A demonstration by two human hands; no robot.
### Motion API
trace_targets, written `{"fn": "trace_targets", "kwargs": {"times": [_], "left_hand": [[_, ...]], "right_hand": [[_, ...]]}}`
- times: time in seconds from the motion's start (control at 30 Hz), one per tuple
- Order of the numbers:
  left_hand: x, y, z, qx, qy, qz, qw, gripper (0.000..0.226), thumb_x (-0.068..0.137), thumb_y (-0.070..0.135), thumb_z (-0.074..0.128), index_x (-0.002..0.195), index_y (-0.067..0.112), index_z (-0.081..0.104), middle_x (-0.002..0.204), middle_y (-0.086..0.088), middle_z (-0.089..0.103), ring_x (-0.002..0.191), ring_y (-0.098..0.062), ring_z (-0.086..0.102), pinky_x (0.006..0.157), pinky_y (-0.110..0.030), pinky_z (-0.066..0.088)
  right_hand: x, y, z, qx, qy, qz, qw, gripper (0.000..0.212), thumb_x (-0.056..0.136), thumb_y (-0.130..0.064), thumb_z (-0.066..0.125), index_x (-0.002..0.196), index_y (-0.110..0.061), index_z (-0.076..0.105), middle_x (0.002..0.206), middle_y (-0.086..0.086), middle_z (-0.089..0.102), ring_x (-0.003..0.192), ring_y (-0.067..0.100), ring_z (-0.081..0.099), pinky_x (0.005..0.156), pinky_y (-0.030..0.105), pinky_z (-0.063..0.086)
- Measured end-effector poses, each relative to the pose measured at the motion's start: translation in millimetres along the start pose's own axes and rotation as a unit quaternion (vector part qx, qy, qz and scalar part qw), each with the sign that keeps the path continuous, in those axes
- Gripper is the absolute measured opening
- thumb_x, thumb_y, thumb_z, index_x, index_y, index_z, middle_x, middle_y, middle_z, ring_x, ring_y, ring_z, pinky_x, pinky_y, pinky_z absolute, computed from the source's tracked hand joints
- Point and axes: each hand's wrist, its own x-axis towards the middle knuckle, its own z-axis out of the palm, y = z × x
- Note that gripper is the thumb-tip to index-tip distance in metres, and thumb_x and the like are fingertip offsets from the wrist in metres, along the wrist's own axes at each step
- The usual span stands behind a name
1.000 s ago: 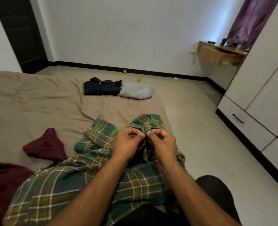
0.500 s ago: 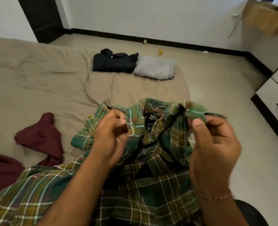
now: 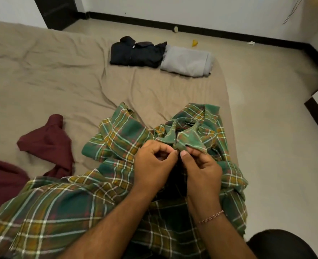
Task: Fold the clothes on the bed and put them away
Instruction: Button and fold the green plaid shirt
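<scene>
Pinching the plaid shirt [image 3: 117,193] below its collar, left hand [image 3: 154,165] and right hand [image 3: 201,169] hide the placket.

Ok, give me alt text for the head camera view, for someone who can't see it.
Left hand and right hand pinch a green plaid shirt just below its collar, on a tan bed. A folded black garment and a grey one lie beyond; maroon clothes lie left.

head view — worn high, facing forward-down | close over bed [image 3: 42,75]
</scene>
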Motion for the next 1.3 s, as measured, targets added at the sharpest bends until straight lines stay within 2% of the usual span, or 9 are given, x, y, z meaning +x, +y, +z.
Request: {"fn": "trace_targets", "kwargs": {"times": [0.3, 0.5, 0.6, 0.83, 0.93, 1.03, 1.1, 1.2, 1.3], "left_hand": [[-7, 1, 0, -0.102, -0.019, -0.038, 0.994, 0.012, 0.086, 0.011, 0.083, 0.079, 0.02, 0.08, 0.087, 0.002, 0.073, 0.082, -0.012, 0.072, 0.076, -0.033, 0.06], [-7, 5, 0, -0.088, -0.01, 0.009, 0.996, 0.011, 0.087, 0.009, 0.081, 0.079, 0.017, 0.078, 0.089, 0.002, 0.071, 0.086, -0.013, 0.07, 0.074, -0.02, 0.055], [-8, 7, 0, -0.075, -0.009, 0.034, 0.997, 0.013, 0.086, 0.007, 0.081, 0.079, 0.016, 0.077, 0.089, 0.003, 0.07, 0.086, -0.012, 0.069, 0.07, -0.013, 0.051], [-8, 3, 2, -0.042, -0.009, 0.064, 0.997, 0.015, 0.085, 0.013, 0.08, 0.079, 0.024, 0.072, 0.089, 0.011, 0.066, 0.086, -0.014, 0.068, 0.07, -0.02, 0.054], [-8, 3, 1, -0.031, -0.003, 0.077, 0.997, 0.016, 0.084, 0.011, 0.08, 0.078, 0.023, 0.072, 0.087, 0.013, 0.065, 0.086, -0.011, 0.066, 0.069, -0.014, 0.05], [-6, 2, 1, -0.021, -0.004, 0.078, 0.997, 0.015, 0.083, 0.01, 0.081, 0.078, 0.022, 0.073, 0.087, 0.013, 0.065, 0.086, -0.009, 0.066, 0.07, -0.012, 0.048], [-4, 0, 1, -0.013, -0.005, 0.075, 0.997, 0.015, 0.084, 0.011, 0.08, 0.079, 0.022, 0.072, 0.087, 0.013, 0.064, 0.084, -0.008, 0.065, 0.07, -0.013, 0.049], [-1, -3, 1, -0.008, -0.018, 0.069, 0.997, 0.014, 0.087, 0.011, 0.076, 0.08, 0.021, 0.07, 0.087, 0.012, 0.064, 0.083, -0.009, 0.064, 0.07, -0.012, 0.048], [-2, -6, 2, -0.004, -0.042, 0.048, 0.998, 0.014, 0.091, 0.013, 0.072, 0.081, 0.022, 0.068, 0.083, 0.009, 0.065, 0.078, -0.01, 0.063, 0.067, -0.015, 0.047]], "right_hand": [[2, -1, -4, 0.054, -0.026, 0.033, 0.998, 0.014, 0.091, 0.002, 0.071, 0.102, -0.005, 0.076, 0.097, 0.014, 0.079, 0.098, 0.031, 0.076, 0.091, 0.044, 0.06], [4, 2, -7, 0.081, -0.033, 0.031, 0.996, 0.014, 0.091, 0.003, 0.07, 0.101, -0.004, 0.075, 0.099, 0.016, 0.079, 0.099, 0.033, 0.076, 0.086, 0.035, 0.063], [3, 3, -9, 0.067, -0.028, 0.022, 0.997, 0.014, 0.091, 0.002, 0.071, 0.102, -0.005, 0.075, 0.1, 0.016, 0.079, 0.1, 0.033, 0.076, 0.09, 0.04, 0.062], [4, 5, -9, 0.034, -0.029, 0.002, 0.999, 0.015, 0.089, 0.002, 0.073, 0.102, -0.004, 0.077, 0.098, 0.013, 0.079, 0.098, 0.031, 0.076, 0.095, 0.048, 0.059], [4, 4, -11, -0.011, -0.037, -0.028, 0.999, 0.016, 0.089, 0.001, 0.074, 0.1, -0.01, 0.079, 0.096, 0.006, 0.08, 0.096, 0.024, 0.077, 0.088, 0.041, 0.062], [3, 1, -13, -0.131, -0.057, -0.105, 0.984, 0.026, 0.09, -0.002, 0.075, 0.095, -0.027, 0.078, 0.091, -0.01, 0.079, 0.091, 0.004, 0.074, 0.077, 0.016, 0.058], [3, 1, -13, -0.214, -0.068, -0.178, 0.958, 0.031, 0.09, -0.002, 0.074, 0.097, -0.033, 0.076, 0.096, -0.014, 0.075, 0.095, -0.003, 0.07, 0.082, 0.008, 0.052], [6, 1, -14, -0.265, -0.072, -0.238, 0.932, 0.033, 0.091, -0.001, 0.068, 0.101, -0.032, 0.077, 0.105, -0.018, 0.07, 0.102, -0.003, 0.066, 0.088, 0.006, 0.047], [14, 3, -18, -0.221, -0.08, -0.196, 0.952, 0.035, 0.094, 0.0, 0.067, 0.095, -0.033, 0.077, 0.097, -0.014, 0.077, 0.099, 0.0, 0.07, 0.089, 0.015, 0.053]]}}
